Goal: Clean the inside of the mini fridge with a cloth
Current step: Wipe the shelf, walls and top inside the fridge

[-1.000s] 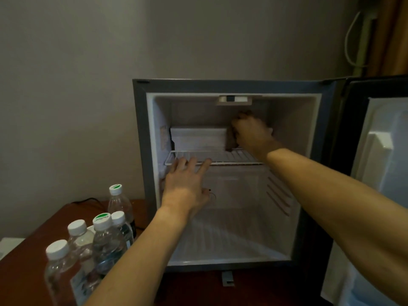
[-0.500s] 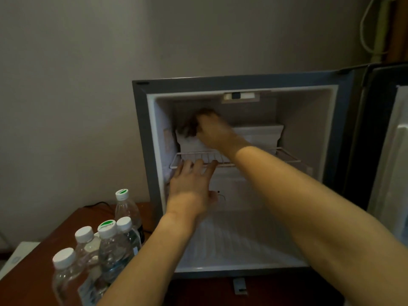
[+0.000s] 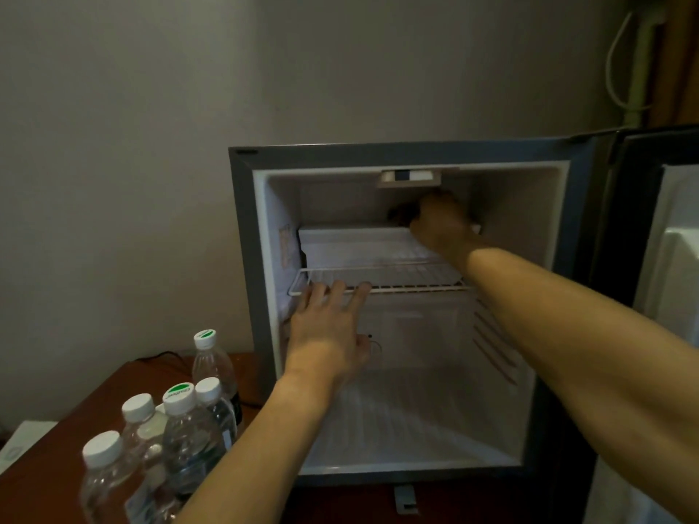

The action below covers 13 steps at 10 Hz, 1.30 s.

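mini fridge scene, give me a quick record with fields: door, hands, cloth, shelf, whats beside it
door: mini fridge stands open, door swung to the right
right hand: right hand deep in the upper right, holding a dark cloth against the back
left hand: left hand open, fingertips on the front edge of the wire shelf
shelf contents: none visible
beside fridge: five capped water bottles on the wooden table, left of the fridge
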Available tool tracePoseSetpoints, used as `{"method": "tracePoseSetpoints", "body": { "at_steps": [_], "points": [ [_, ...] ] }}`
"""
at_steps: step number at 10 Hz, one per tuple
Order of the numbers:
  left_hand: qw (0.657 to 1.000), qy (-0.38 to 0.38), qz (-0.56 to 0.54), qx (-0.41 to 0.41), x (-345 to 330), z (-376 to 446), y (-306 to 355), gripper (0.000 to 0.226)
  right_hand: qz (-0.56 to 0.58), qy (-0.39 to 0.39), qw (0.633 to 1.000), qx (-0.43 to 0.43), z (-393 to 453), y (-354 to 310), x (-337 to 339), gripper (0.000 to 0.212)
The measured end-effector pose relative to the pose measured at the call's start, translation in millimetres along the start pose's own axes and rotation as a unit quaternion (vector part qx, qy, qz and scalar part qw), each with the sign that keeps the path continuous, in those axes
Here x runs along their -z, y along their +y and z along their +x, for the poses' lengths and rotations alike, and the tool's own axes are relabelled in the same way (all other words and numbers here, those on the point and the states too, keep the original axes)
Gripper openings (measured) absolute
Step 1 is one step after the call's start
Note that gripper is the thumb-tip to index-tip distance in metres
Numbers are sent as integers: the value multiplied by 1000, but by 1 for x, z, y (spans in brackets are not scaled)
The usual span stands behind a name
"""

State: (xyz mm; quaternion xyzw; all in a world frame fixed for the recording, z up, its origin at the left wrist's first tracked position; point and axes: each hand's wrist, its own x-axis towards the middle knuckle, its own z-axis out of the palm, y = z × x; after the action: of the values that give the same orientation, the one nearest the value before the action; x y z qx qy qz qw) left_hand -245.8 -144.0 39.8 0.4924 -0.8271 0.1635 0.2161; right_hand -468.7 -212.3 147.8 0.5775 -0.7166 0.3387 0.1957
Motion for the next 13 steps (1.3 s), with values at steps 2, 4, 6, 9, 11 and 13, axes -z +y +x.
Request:
{"method": "tracePoseSetpoints", "body": {
  "at_steps": [2, 4, 6, 9, 11, 13],
  "points": [
    [1000, -10, -20, 11, -5, 6, -3, 79, 26, -10, 996, 84, -2, -102, -32, 50],
    [999, -1, -39, 4, -2, 2, -4, 66, 32, 6, 984, 175, 1, -148, -66, 37],
    [1000, 11, -22, -11, -6, 2, -4, 79, -29, 24, 948, 316, 13, -102, -50, 24],
    [1000, -13, -2, 1, 2, 1, 0, 81, -140, 1, 950, 280, 41, 20, -37, 35],
    [1000, -12, -9, 1, 2, 0, -1, 81, -169, 63, 976, 126, 26, 67, -3, 26],
    [1000, -2, -14, -1, -1, 0, -2, 79, -75, 97, 987, 108, 14, 34, -23, 29]
  ]
}}
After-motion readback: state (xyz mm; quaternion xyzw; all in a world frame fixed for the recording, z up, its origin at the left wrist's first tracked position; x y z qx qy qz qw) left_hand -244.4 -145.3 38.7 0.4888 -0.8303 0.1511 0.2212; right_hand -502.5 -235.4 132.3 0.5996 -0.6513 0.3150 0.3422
